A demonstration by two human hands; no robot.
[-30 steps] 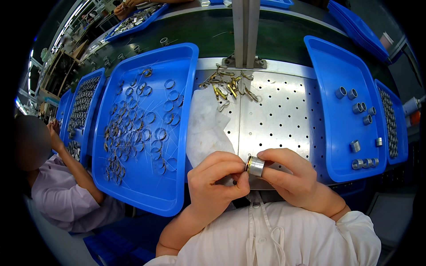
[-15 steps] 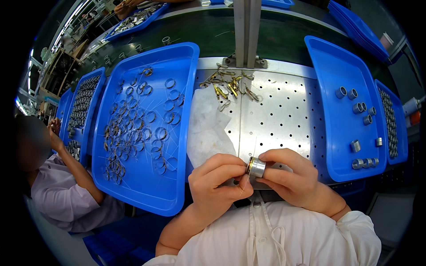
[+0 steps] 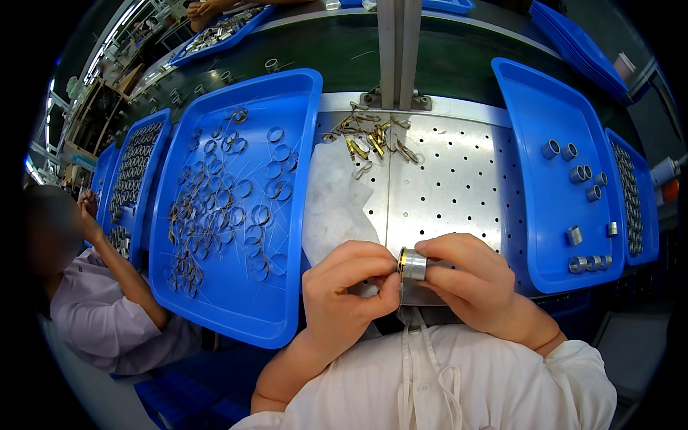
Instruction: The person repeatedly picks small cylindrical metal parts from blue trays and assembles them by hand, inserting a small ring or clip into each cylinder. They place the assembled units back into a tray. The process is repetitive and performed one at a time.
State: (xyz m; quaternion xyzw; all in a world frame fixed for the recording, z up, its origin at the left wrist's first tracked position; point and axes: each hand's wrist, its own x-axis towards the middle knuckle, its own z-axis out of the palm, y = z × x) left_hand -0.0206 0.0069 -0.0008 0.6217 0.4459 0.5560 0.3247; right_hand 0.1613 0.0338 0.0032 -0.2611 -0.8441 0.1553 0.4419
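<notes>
A short silver metal sleeve (image 3: 415,264) is held between the thumb and fingers of my right hand (image 3: 473,276), close to my body at the table's front edge. At its left end sits a thin ring (image 3: 403,262) with a yellow band. My left hand (image 3: 351,283) pinches this ring's edge with thumb and forefinger; the fingertips partly hide it. A thin wire runs down from there. Below my left hand and beyond it lies a crumpled white sheet (image 3: 335,208) on the perforated metal plate (image 3: 451,186).
A blue tray (image 3: 310,143) at left holds many thin rings with wire tails. The right-hand blue tray (image 3: 548,236) carries several metal sleeves. Brass-coloured clips (image 3: 373,136) lie near a metal post (image 3: 398,57). Another person (image 3: 115,308) works at far left.
The sleeve has swung to lie more level, its left end now squarer to my left fingers. The left hand has shifted slightly around the ring.
</notes>
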